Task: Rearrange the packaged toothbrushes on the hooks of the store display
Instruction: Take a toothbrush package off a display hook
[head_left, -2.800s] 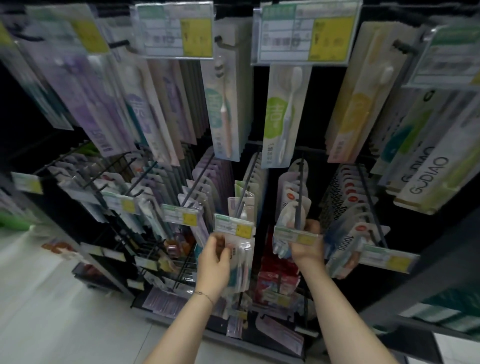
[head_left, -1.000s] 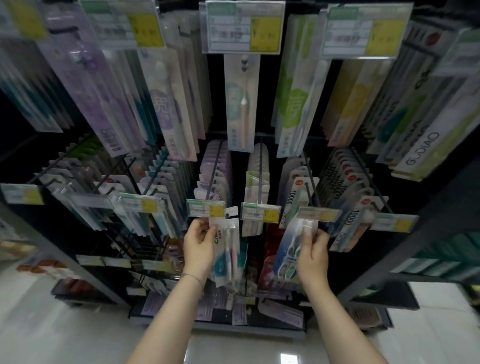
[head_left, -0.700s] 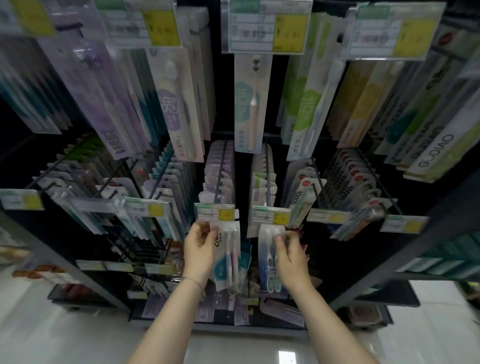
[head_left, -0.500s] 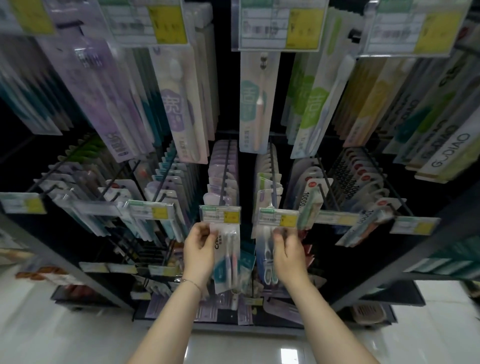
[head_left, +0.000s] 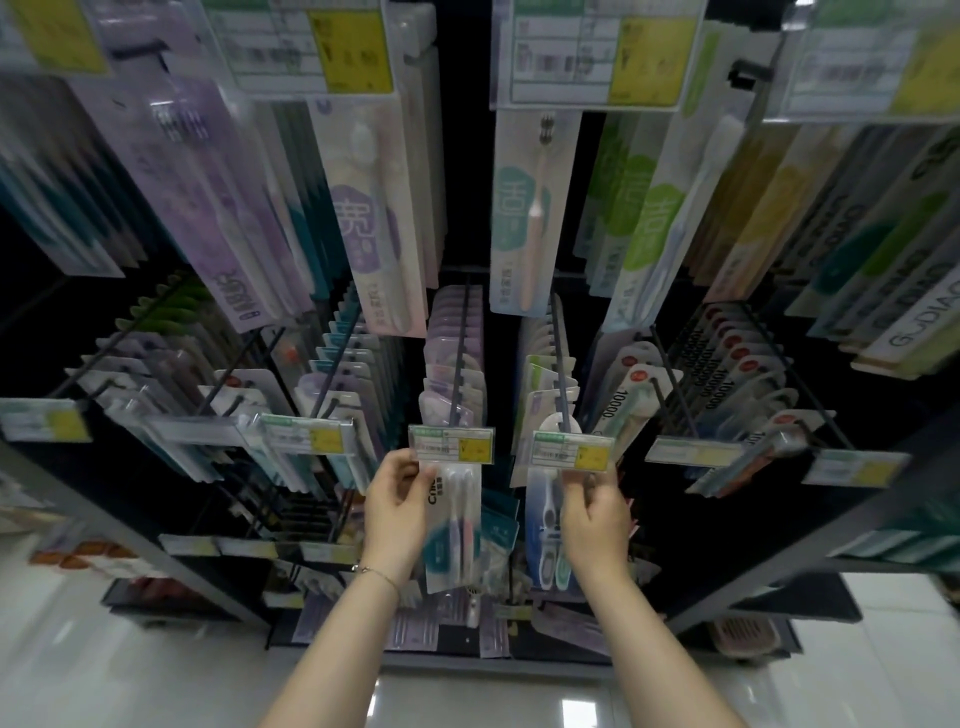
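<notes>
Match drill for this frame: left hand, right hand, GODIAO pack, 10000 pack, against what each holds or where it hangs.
1. left hand
2. right hand
3. GODIAO pack
4. 10000 pack

A. upper row, far right
B. holds the blue brush pack
C. middle row, right of both hands
D. holds the pink-and-purple twin pack

Pairs: 1-D, 2-B, 3-A, 4-C

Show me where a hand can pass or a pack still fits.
The rod right of the right hand is bare near its price tag. A dark gap separates the middle hooks. Lilac packs crowd the left one.
</notes>
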